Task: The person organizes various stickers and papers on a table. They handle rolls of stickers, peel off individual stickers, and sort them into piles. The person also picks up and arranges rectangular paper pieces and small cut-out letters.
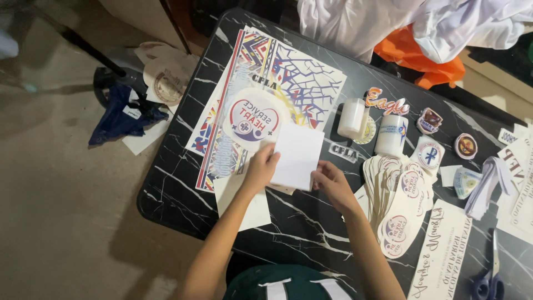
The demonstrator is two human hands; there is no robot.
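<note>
Left hand (pixel 261 166) and right hand (pixel 332 183) each pinch an edge of a blank white card (pixel 298 156), held just above the black marbled surface (pixel 177 183), overlapping a round sticker (pixel 251 119) on printed sheets (pixel 288 78).

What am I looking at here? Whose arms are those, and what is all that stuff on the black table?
There is one picture, taken by a camera on a person's head, looking down, so the two bare arms are that person's own. The left hand and the right hand hold a plain white card between them, each at one edge. Below is a black marble-look table. On it lie a big colourful printed sheet, a round sticker, two white candles, a pile of round cut-outs and blue-handled scissors. White cloth lies at the far end.
</note>
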